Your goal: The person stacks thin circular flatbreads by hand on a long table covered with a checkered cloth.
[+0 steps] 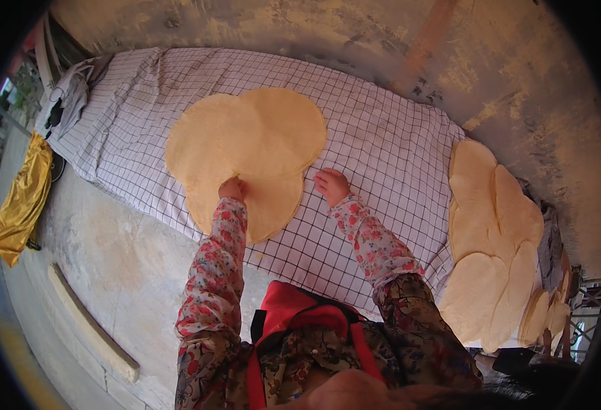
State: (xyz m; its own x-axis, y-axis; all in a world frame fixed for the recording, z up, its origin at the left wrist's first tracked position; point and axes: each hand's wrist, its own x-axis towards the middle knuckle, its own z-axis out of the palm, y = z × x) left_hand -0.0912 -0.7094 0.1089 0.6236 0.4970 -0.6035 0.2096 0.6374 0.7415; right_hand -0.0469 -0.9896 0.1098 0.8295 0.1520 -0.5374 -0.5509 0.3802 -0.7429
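Observation:
Several thin, round, pale-yellow flatbreads [283,123] overlap in a clover shape on a white checked cloth [382,143]. On the near side of this group, my left hand [232,189] is closed at the spot where the rounds meet, pinching what looks like the edge of the nearest flatbread [268,212]. The fingertips are partly hidden by the hand itself. Just off the right edge of the group, my right hand [331,186] hovers over or rests on the cloth, its fingers loosely bent and apart, holding nothing. Floral sleeves cover both forearms.
More flatbreads [482,266] lie overlapped at the right end. A worn wall [519,75] stands behind the cloth. At far left are a gold-coloured cloth [23,201] and a grey bundle [71,102]; a long pale bar [92,324] lies on the ground at lower left.

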